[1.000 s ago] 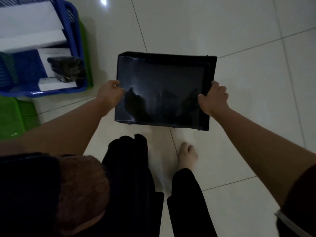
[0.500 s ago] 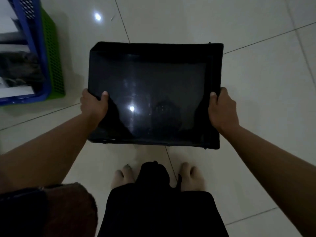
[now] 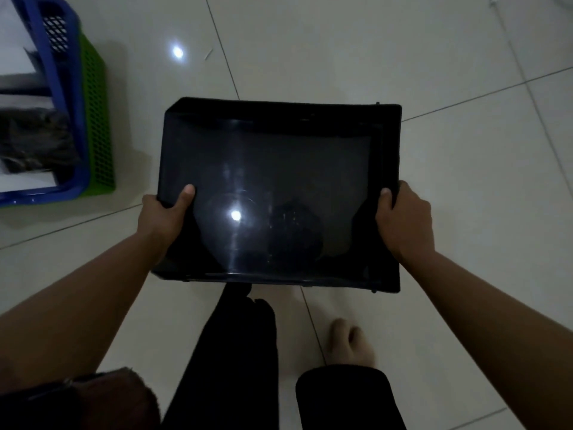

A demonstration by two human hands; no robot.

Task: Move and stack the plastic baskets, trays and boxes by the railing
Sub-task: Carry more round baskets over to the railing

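Note:
A shallow black plastic tray (image 3: 279, 125) hangs level above the floor in the middle of the head view, its glossy bottom reflecting a ceiling light. My left hand (image 3: 164, 215) grips its left rim, thumb inside the tray. My right hand (image 3: 403, 221) grips the right rim the same way, thumb over the edge. At the far left a blue mesh basket (image 3: 66, 97) sits nested in a green mesh basket (image 3: 96, 119) on the floor.
The blue basket holds white boxes (image 3: 12, 41) and a dark bundle (image 3: 34, 144). Pale glossy floor tiles (image 3: 341, 45) spread ahead and to the right. My dark-trousered legs and a bare foot (image 3: 348, 339) are directly under the tray.
The tray has come closer to me and lower in view. The blue and green baskets have slid toward the left edge. My feet have shifted as I step.

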